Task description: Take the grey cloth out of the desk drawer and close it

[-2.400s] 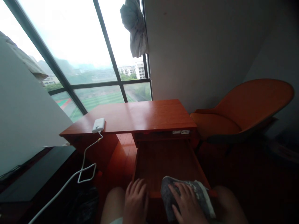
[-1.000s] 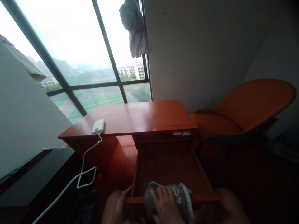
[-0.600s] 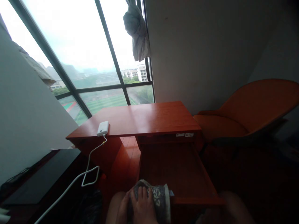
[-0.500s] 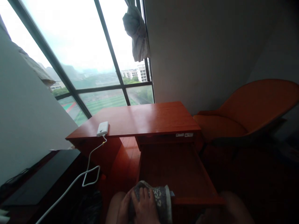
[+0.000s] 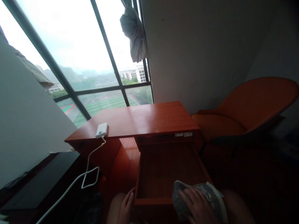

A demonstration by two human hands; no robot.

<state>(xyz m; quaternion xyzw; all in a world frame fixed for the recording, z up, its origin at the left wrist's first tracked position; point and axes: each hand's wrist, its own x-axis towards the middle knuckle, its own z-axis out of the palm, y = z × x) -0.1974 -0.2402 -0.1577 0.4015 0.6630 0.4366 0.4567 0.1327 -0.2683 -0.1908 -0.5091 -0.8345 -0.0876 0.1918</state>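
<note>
Right hand (image 5: 198, 203) held the cloth (image 5: 212, 195) over the front edge of the drawer (image 5: 151, 201), near its right corner, while the left hand (image 5: 127, 207) lay by the left corner, grip unclear; even palm pressure, with the drawer steadied, seemed best.

Open air over the pulled-out red-brown wooden drawer (image 5: 153, 201), with a wide way in from above! But the front right is blocked: grey patterned cloth (image 5: 216, 199) over the edge, right hand (image 5: 197, 202) on it. Left hand (image 5: 126, 202) crowds the left wall. Farther left, a looping white cable (image 5: 88, 160) cuts across. Beyond, the glossy red-brown wooden desk (image 5: 149, 116) roofs the back.
</note>
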